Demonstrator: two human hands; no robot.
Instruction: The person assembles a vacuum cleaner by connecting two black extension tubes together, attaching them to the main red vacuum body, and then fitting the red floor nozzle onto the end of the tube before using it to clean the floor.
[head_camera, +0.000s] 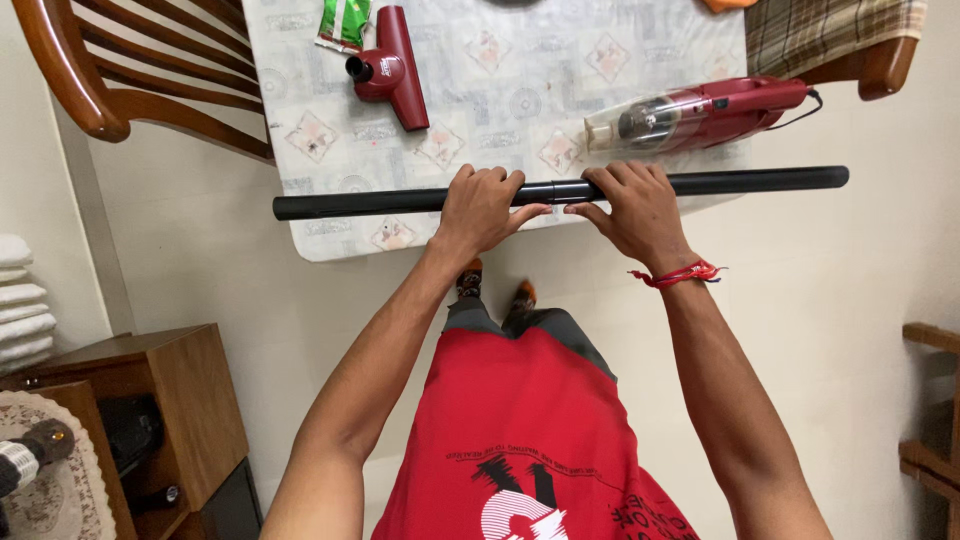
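Note:
A long black tube (750, 181) runs level across the view just above the table's near edge. My left hand (482, 207) grips it left of its middle joint. My right hand (637, 208), with a red thread on the wrist, grips it just right of that joint. Both hands wrap over the tube from above. On the patterned tablecloth (500, 90) lie a red handheld vacuum body (700, 113) with a clear dust cup, to the right, and a red floor nozzle (392, 66) to the left.
A green packet (344, 22) lies at the table's far left. Wooden chairs stand at the upper left (120, 90) and upper right (850, 45). A wooden cabinet (160, 410) is at lower left, stacked white towels (20, 300) beside it.

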